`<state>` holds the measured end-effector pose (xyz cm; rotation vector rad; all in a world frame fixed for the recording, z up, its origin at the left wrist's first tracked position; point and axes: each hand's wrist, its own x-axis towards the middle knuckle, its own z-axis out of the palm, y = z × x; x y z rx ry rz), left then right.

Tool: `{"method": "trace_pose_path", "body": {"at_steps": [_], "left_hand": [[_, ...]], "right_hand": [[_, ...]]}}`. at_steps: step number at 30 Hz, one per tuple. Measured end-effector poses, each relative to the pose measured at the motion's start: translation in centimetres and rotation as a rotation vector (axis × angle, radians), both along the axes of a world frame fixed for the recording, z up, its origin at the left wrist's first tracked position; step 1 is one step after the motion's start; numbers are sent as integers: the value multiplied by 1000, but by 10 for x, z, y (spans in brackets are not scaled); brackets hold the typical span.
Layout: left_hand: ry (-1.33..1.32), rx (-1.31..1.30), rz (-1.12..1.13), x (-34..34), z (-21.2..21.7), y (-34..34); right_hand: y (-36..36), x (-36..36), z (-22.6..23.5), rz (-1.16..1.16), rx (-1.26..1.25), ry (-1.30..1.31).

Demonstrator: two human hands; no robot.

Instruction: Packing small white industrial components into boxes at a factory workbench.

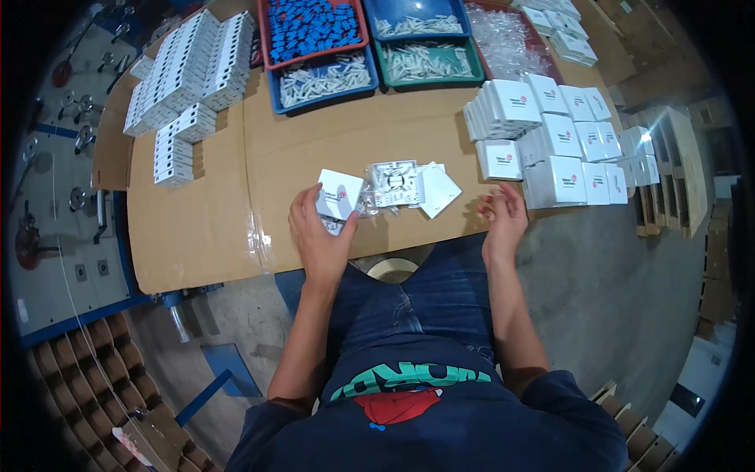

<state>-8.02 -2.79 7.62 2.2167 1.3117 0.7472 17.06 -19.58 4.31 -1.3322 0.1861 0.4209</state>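
My left hand [321, 240] is closed round a white square plastic cover [340, 193] with a printed mark, tilted above the cardboard. Beneath it shows part of another white piece, mostly hidden by the fingers. To its right lies a white square plastic housing [395, 184] with its inside facing up, and clear plastic film is bunched at its left side. Two plain white square plates [442, 193] overlap beside the housing. My right hand [504, 219] hovers near the table's front edge, fingers loosely bent and apart, with nothing visible in them.
White printed square units [562, 136] are stacked at the right. Long stacks of white units [181, 67] stand at the left. Across the back are a red bin of blue parts [314, 31], a blue bin [326, 79] and a green bin [429, 63] of small white parts, and clear bags [507, 39].
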Motion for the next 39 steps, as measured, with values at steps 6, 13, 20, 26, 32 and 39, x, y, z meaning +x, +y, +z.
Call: {"method": "trace_pose_path", "body": {"at_steps": [6,13,20,26,32,39], "left_hand": [[193,-7,-77,8,-7,17],[200,-59,-88,3,-22,25],[-273,-376,-35,-14,-11,31],[-1196,-1232,-285,-26,31,21],[-1570,-1653,-391,-14,30,11],[-1275,-1686,-22,15,38,-15]], "right_hand": [[30,-32,9,746,-659,-883],[40,-23,9,827,-804,-824],[38,-10,3,821,-673,-632],[26,2,-15,860,-580,-487],[26,1,-11,813,-596,-572],[28,-32,66,828,-336,-551]]}}
